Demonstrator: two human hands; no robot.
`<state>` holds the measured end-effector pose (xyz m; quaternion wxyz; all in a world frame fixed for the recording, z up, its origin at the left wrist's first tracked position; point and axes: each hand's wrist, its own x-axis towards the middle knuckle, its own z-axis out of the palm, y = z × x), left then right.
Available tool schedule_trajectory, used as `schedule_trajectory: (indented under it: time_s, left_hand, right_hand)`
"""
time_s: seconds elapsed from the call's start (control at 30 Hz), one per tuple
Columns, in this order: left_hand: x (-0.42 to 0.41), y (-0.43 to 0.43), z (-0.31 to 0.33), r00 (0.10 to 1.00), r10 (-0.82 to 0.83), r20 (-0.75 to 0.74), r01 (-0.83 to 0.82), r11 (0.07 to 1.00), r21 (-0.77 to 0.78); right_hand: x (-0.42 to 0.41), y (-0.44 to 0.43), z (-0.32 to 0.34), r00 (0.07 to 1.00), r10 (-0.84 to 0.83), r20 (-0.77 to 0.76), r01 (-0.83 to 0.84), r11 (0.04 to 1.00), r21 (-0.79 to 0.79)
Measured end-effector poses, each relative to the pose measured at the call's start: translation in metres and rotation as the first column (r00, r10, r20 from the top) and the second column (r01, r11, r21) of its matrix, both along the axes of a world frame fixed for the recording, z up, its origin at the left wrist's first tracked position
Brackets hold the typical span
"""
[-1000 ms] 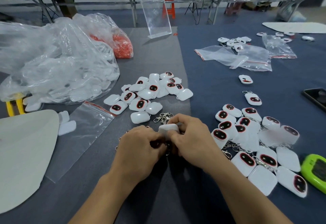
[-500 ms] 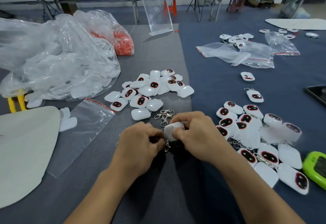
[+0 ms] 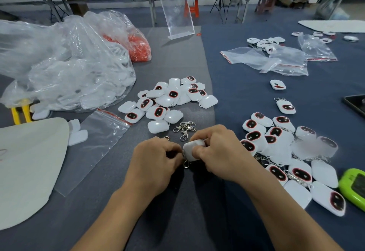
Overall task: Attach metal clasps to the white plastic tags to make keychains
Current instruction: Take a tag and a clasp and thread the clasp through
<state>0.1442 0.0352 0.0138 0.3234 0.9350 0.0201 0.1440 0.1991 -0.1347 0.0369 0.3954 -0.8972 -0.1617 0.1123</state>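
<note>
My right hand [image 3: 219, 152] grips a white plastic tag [image 3: 190, 150] between thumb and fingers at the table's middle. My left hand [image 3: 156, 159] is curled against the tag's left edge and pinches a metal clasp [image 3: 186, 164], whose ring shows just below the tag. A small heap of loose metal clasps [image 3: 184, 128] lies just beyond my hands. Behind it sits a pile of white tags without clasps [image 3: 167, 100]. To the right lies a pile of tags with clasps [image 3: 286, 148] attached.
A large clear bag of white tags [image 3: 65, 68] and a bag of orange parts [image 3: 138, 49] fill the far left. Empty zip bags [image 3: 94, 144] [image 3: 266, 59], a beige board [image 3: 25, 167], a green device [image 3: 353, 187], a phone [image 3: 355, 104] and a clear acrylic stand [image 3: 177, 15] surround the work spot.
The tag has turned in my right hand, so that its white back shows more, and the clasp ring now hangs below it. Both hands stay at the same spot.
</note>
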Motion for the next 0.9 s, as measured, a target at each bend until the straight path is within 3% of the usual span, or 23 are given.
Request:
schedule_trajectory:
  time_s: [0.23, 0.37, 0.6, 0.9]
  left_hand:
    - [0.001, 0.002, 0.000, 0.992, 0.018, 0.126, -0.020, 1.000, 0.012]
    - [0.001, 0.000, 0.004, 0.986, 0.045, 0.161, -0.009, 0.977, -0.214]
    - [0.007, 0.004, 0.006, 0.997, 0.031, 0.076, 0.014, 0.847, -0.531]
    - [0.007, 0.003, 0.006, 0.996, -0.016, 0.088, 0.059, 0.855, -0.515]
  right_hand:
    - [0.003, -0.001, -0.004, 0.964, -0.011, -0.266, 0.093, 0.951, 0.296]
    - [0.006, -0.002, -0.004, 0.916, 0.047, -0.398, 0.154, 0.876, 0.457]
    - [0.010, -0.010, 0.000, 0.834, 0.153, -0.530, 0.232, 0.774, 0.589]
    - [0.011, -0.012, 0.001, 0.823, 0.216, -0.525, 0.198, 0.758, 0.622]
